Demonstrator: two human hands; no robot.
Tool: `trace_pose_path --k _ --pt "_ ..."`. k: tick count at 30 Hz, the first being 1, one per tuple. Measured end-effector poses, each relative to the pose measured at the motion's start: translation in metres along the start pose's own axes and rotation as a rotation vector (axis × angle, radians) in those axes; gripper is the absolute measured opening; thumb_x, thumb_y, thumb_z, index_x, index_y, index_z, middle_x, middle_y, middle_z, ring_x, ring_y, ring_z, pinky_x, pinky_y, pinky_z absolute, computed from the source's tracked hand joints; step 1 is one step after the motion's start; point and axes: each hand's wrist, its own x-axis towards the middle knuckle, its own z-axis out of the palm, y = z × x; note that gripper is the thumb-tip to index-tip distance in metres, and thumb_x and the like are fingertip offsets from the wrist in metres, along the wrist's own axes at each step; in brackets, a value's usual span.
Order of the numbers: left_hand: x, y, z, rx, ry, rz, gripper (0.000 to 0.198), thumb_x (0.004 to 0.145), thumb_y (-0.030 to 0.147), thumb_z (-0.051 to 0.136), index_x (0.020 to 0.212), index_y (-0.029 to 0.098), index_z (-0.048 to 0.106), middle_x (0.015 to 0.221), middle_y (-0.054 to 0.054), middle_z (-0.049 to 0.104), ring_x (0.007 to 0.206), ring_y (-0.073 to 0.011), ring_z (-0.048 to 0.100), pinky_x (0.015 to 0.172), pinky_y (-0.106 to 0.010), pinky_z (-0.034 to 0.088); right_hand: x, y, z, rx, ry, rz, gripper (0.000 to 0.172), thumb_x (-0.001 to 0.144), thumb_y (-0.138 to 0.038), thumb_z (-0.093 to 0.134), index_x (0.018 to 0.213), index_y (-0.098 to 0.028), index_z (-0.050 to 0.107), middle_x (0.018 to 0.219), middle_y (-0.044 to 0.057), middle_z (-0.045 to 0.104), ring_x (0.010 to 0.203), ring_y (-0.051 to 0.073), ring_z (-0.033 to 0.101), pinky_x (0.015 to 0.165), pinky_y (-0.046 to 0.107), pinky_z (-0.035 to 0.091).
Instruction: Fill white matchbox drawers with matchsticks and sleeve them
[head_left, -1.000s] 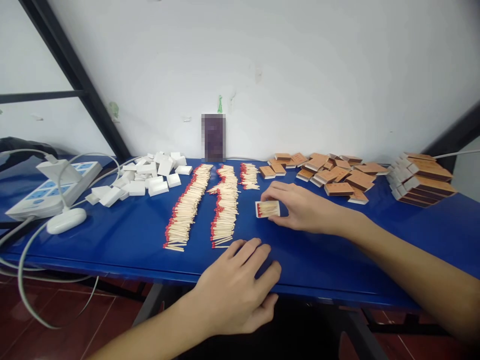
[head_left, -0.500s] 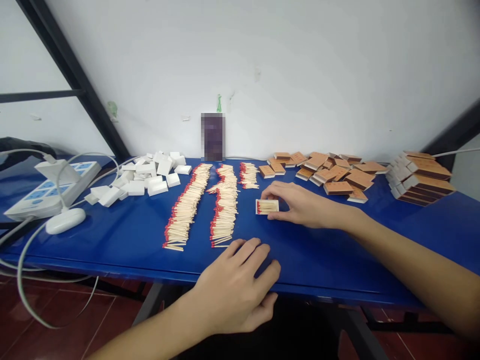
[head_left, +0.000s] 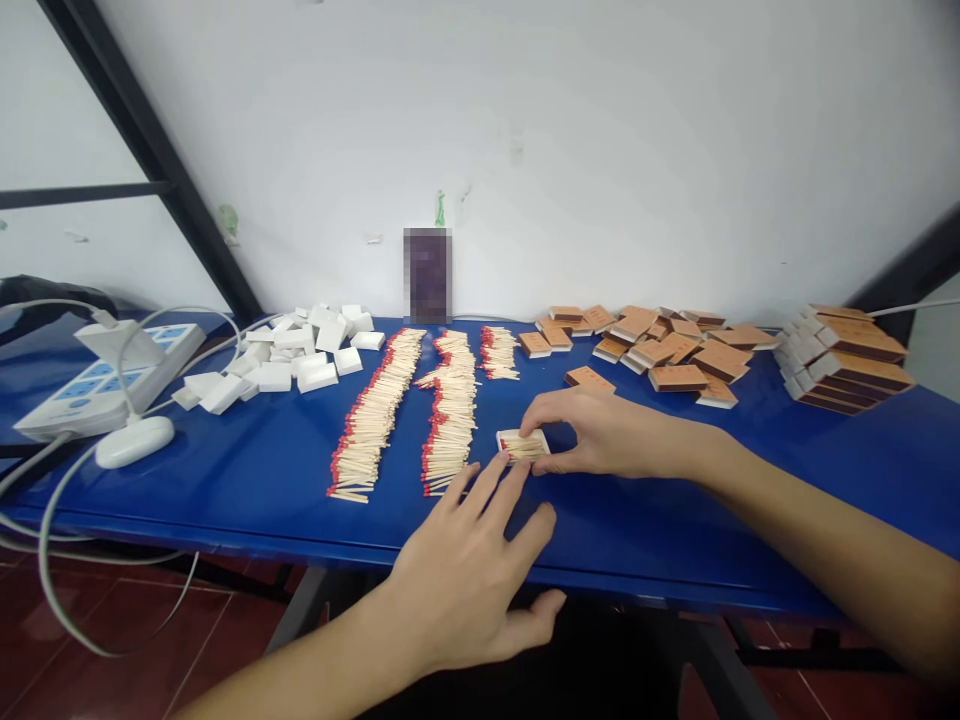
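Observation:
A small white matchbox tray point(head_left: 545, 437) with red-tipped matches in it lies on the blue table. My right hand point(head_left: 581, 430) grips the tray between thumb and fingers at its right end. Just in front of it is my left hand point(head_left: 480, 560), its fingers spread and the fingertips by the tray's near edge; whether they touch it I cannot tell. To the left, loose matches point(head_left: 450, 420) lie in long rows with their red heads pointing left. A brown matchbox sleeve point(head_left: 590, 380) lies just behind my right hand.
White empty trays point(head_left: 274, 376) are heaped at the back left, near a white power strip point(head_left: 97, 390) with cables. Brown sleeves point(head_left: 677, 377) form a loose pile at the back right. Matchboxes stand in a stack point(head_left: 855, 370) farther right. A blurred dark rectangle point(head_left: 427, 275) leans on the wall.
My right hand has brought the tray slightly left and nearer. My left fingers have stretched out toward it. The sleeve behind my right hand now shows.

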Motion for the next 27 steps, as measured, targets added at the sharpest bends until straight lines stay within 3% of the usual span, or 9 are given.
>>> trace_pose_path --k 6,10,19,27 --pt "0.0006 -0.0012 0.0003 -0.001 -0.017 0.020 0.053 0.087 0.046 0.058 0.129 0.014 0.052 0.147 -0.023 0.043 0.139 -0.0394 0.037 0.109 -0.054 0.039 -0.0052 -0.0006 -0.0013 -0.064 -0.028 0.006 0.031 0.084 -0.043 0.062 0.103 -0.021 0.070 0.108 0.008 0.070 0.097 0.024 0.063 0.082 0.037 0.049" --pt "0.0013 -0.0011 -0.0002 0.003 -0.013 0.030 0.052 0.088 0.045 0.057 0.129 0.014 0.052 0.146 -0.024 0.043 0.138 -0.0392 0.039 0.108 -0.053 0.040 -0.0074 -0.0005 -0.0020 -0.094 -0.024 0.012 0.019 0.083 -0.035 0.061 0.095 -0.022 0.068 0.112 0.006 0.069 0.102 0.024 0.062 0.086 0.037 0.049" --pt "0.0018 -0.0010 -0.0006 0.014 0.013 0.044 0.051 0.088 0.045 0.057 0.127 0.013 0.053 0.144 -0.023 0.046 0.138 -0.0374 0.040 0.109 -0.051 0.040 -0.0073 0.0005 -0.0017 -0.071 -0.019 -0.002 0.016 0.082 -0.035 0.061 0.091 -0.022 0.065 0.103 0.005 0.069 0.094 0.023 0.062 0.079 0.035 0.048" --pt "0.0006 -0.0013 -0.0002 0.006 -0.002 0.036 0.052 0.088 0.045 0.056 0.130 0.014 0.052 0.146 -0.023 0.043 0.139 -0.0385 0.038 0.109 -0.052 0.039 -0.0096 -0.0051 -0.0056 -0.046 -0.045 0.037 0.022 0.083 -0.038 0.059 0.100 -0.024 0.063 0.102 0.005 0.068 0.086 0.021 0.060 0.071 0.032 0.046"
